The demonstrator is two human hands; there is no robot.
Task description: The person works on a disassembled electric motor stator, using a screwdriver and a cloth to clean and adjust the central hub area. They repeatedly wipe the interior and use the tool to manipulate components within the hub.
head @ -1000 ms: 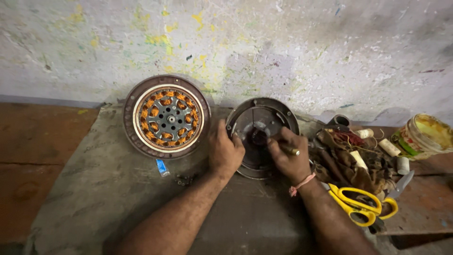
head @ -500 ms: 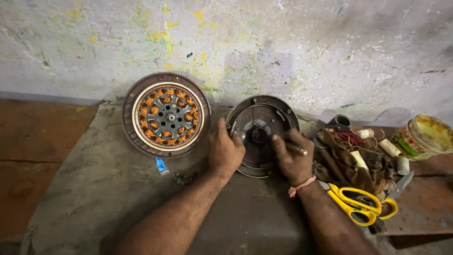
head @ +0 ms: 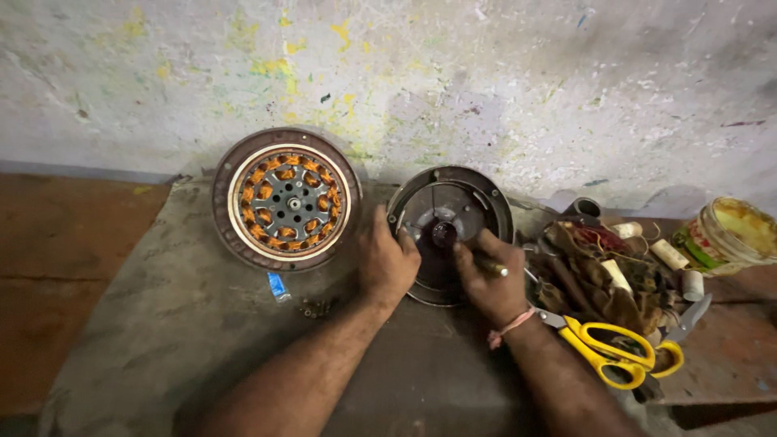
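I see dim, warm light from above; wall (head: 486, 73) brightest. Soft shadows under forearms. No glare. Slight wide-angle bending at edges, corners darker, mild softness overall.

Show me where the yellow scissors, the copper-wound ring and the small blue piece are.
yellow scissors (head: 609, 346): head view, on a handle loop.
copper-wound ring (head: 267, 191): head view, on a coil.
small blue piece (head: 278, 285): head view, its middle.

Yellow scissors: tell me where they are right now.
In the head view the yellow scissors lie at the lower right, just right of the right hand and wrist, below the heap of rags and beside the dark round cover.
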